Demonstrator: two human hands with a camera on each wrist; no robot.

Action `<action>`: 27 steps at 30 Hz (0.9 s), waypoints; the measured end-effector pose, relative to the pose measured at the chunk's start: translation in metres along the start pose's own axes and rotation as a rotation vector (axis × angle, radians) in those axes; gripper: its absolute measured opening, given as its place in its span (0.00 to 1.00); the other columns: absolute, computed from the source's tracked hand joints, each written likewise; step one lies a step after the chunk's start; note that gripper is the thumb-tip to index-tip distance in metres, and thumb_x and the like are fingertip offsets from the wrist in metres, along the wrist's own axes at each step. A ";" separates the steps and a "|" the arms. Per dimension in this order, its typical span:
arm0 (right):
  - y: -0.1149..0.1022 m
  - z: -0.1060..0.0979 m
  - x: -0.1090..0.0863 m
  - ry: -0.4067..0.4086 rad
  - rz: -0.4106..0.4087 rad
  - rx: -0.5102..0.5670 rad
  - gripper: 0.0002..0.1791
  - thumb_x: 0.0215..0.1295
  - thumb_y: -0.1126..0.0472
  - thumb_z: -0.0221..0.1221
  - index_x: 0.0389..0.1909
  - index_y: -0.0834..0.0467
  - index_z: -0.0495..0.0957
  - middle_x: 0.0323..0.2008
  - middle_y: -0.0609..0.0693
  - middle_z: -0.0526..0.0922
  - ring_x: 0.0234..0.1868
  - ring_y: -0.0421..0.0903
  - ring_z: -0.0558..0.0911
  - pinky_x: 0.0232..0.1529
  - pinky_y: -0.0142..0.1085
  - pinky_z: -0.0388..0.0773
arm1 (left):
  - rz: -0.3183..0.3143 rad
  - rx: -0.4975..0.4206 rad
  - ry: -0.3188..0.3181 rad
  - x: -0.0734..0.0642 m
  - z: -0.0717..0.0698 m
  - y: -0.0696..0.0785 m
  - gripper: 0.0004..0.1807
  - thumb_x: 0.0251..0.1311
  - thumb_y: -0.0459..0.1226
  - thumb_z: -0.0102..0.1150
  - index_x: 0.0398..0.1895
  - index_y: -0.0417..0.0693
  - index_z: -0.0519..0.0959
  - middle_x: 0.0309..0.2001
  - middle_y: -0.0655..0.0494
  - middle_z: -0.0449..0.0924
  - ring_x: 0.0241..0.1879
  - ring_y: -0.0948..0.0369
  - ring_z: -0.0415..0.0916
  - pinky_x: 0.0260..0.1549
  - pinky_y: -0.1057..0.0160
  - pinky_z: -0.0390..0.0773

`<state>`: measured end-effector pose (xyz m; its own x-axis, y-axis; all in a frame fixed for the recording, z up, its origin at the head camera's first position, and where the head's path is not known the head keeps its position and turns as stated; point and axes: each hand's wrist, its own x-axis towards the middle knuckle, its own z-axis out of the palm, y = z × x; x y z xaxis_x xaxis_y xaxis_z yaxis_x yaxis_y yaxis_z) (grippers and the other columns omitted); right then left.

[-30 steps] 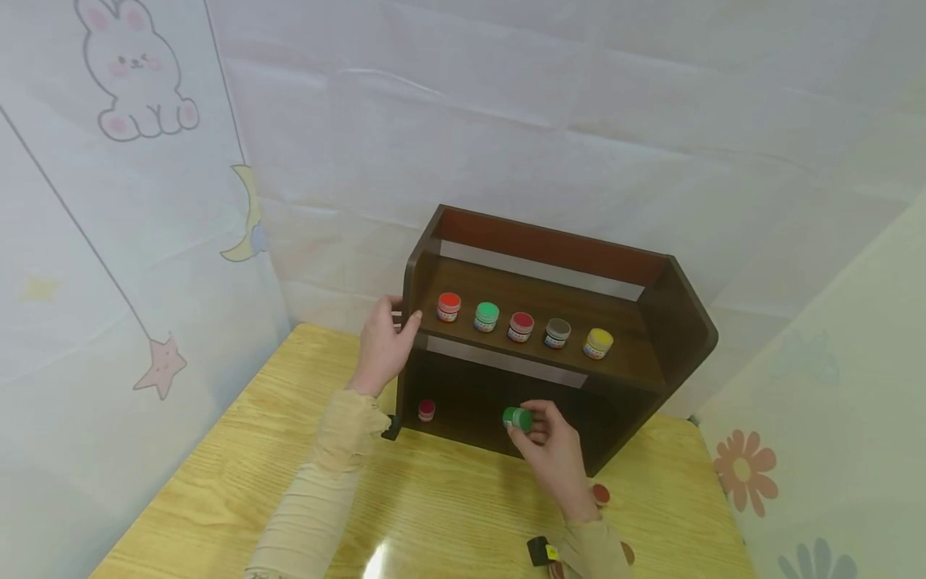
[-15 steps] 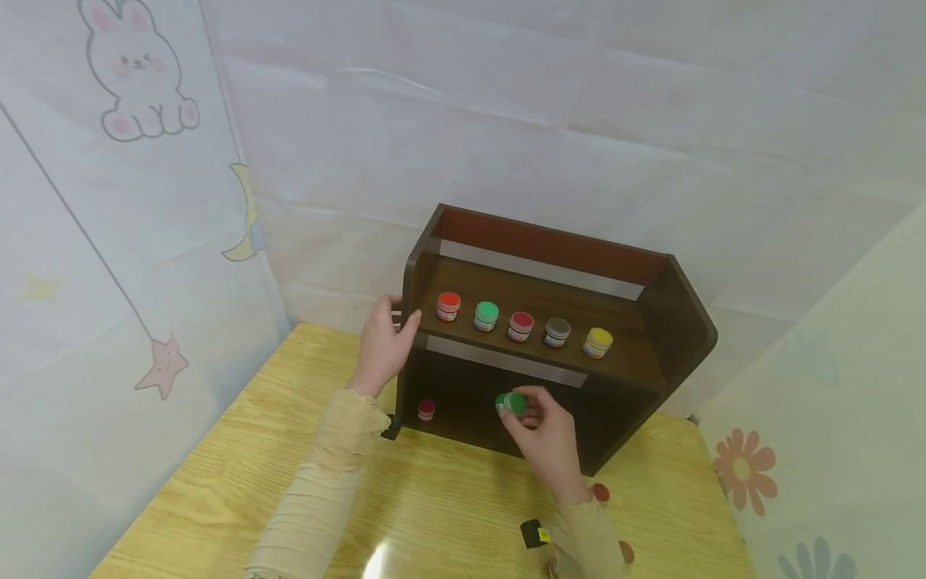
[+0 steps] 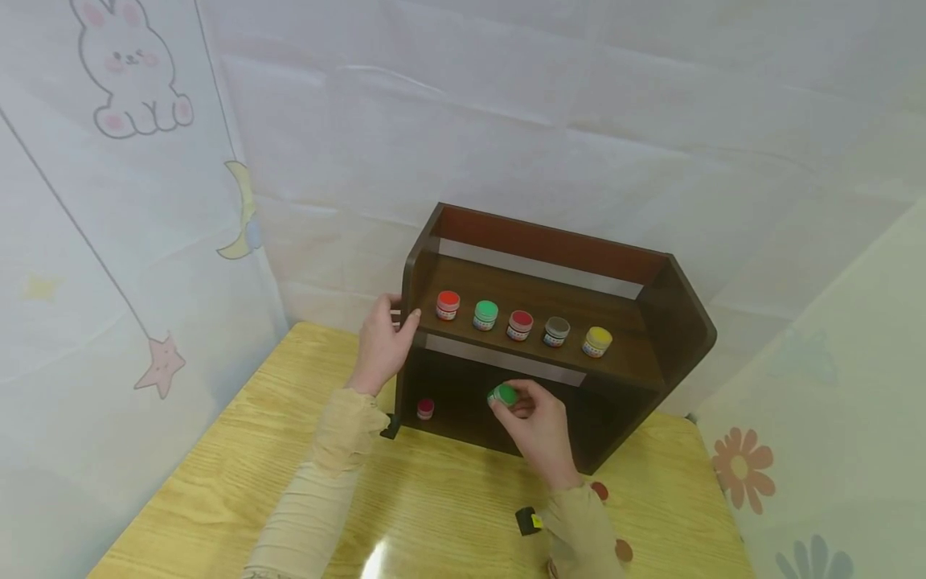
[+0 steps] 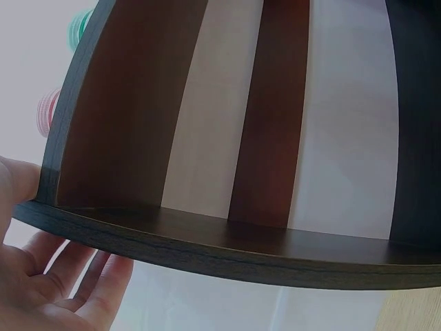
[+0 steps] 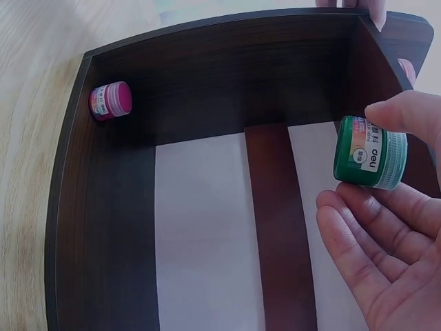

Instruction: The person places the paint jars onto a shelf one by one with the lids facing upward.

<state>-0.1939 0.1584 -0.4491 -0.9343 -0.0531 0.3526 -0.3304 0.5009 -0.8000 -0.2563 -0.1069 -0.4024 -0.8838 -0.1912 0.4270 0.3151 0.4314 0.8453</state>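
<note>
My right hand (image 3: 541, 430) pinches a green paint jar (image 5: 360, 153) between thumb and fingers, in front of the lower level of a dark brown wooden shelf (image 3: 470, 277). In the right wrist view the jar is tilted, its label showing. My left hand (image 3: 383, 346) grips the shelf's left side panel (image 4: 207, 258); its thumb lies at the front and the fingers are on the outer face. Alone at the left of the lower level stands a magenta paint jar (image 5: 110, 101).
Along the upper level stand several paint jars: orange-red (image 3: 448, 305), light green (image 3: 485, 315), dark red (image 3: 519, 325), grey (image 3: 556, 331) and yellow (image 3: 596, 342). Beside my right forearm, a black object with a yellow patch (image 3: 528, 521) and red-brown discs (image 3: 600, 490) are on the wooden table (image 3: 441, 515).
My right hand has carried the green paint jar leftward and up, and the jar has tilted. The left hand keeps its grip on the shelf.
</note>
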 end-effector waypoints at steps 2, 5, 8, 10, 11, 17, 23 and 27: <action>0.001 0.002 0.002 0.000 -0.001 0.002 0.14 0.58 0.61 0.74 0.45 0.58 0.84 0.34 0.47 0.84 0.32 0.44 0.82 0.35 0.32 0.83 | -0.001 0.003 -0.001 0.000 0.000 0.000 0.20 0.71 0.41 0.59 0.58 0.35 0.72 0.52 0.41 0.78 0.49 0.47 0.79 0.48 0.50 0.81; 0.003 0.004 0.006 -0.001 -0.003 -0.006 0.14 0.57 0.61 0.74 0.44 0.59 0.84 0.32 0.47 0.83 0.31 0.44 0.82 0.34 0.32 0.83 | 0.000 0.006 -0.003 0.000 0.000 0.000 0.21 0.71 0.41 0.59 0.58 0.35 0.72 0.52 0.41 0.78 0.49 0.47 0.79 0.49 0.49 0.81; 0.005 0.008 0.011 -0.012 -0.008 -0.014 0.15 0.57 0.61 0.74 0.44 0.60 0.84 0.31 0.47 0.83 0.31 0.44 0.82 0.33 0.33 0.82 | 0.003 0.008 0.000 0.001 0.000 0.000 0.21 0.71 0.41 0.59 0.58 0.35 0.72 0.52 0.41 0.78 0.49 0.47 0.79 0.49 0.49 0.81; 0.007 0.011 0.015 -0.025 -0.002 -0.018 0.15 0.58 0.61 0.74 0.44 0.60 0.84 0.30 0.47 0.83 0.31 0.44 0.82 0.34 0.33 0.82 | 0.007 0.005 0.003 0.001 -0.001 0.000 0.20 0.71 0.41 0.59 0.58 0.35 0.72 0.52 0.41 0.78 0.49 0.47 0.79 0.48 0.49 0.81; 0.007 0.012 0.017 -0.032 0.001 -0.018 0.15 0.58 0.61 0.74 0.44 0.61 0.84 0.30 0.47 0.83 0.31 0.44 0.82 0.34 0.33 0.82 | 0.008 0.005 0.005 0.001 -0.001 0.000 0.20 0.71 0.41 0.59 0.57 0.35 0.73 0.52 0.41 0.78 0.49 0.47 0.79 0.48 0.50 0.81; 0.012 0.020 0.029 -0.053 0.004 -0.045 0.13 0.58 0.60 0.73 0.42 0.59 0.85 0.29 0.47 0.83 0.30 0.45 0.83 0.35 0.36 0.82 | 0.005 0.004 0.006 0.001 -0.001 -0.002 0.19 0.71 0.40 0.60 0.57 0.35 0.73 0.51 0.42 0.78 0.48 0.48 0.79 0.48 0.50 0.81; 0.021 0.033 0.035 -0.072 -0.022 -0.090 0.12 0.57 0.61 0.72 0.40 0.58 0.85 0.28 0.46 0.83 0.29 0.43 0.82 0.34 0.37 0.82 | -0.001 0.005 0.003 0.001 -0.001 0.000 0.21 0.71 0.41 0.60 0.58 0.35 0.73 0.52 0.41 0.78 0.49 0.47 0.79 0.48 0.50 0.81; 0.027 0.043 0.036 -0.092 -0.030 -0.109 0.11 0.56 0.62 0.72 0.40 0.58 0.84 0.27 0.45 0.82 0.27 0.41 0.82 0.31 0.36 0.81 | -0.005 0.000 -0.001 0.001 -0.001 -0.001 0.20 0.71 0.41 0.59 0.58 0.35 0.73 0.51 0.42 0.78 0.49 0.48 0.79 0.48 0.51 0.81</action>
<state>-0.2423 0.1331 -0.4784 -0.9341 -0.1458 0.3258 -0.3466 0.5885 -0.7304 -0.2569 -0.1079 -0.4024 -0.8857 -0.1921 0.4227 0.3110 0.4306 0.8473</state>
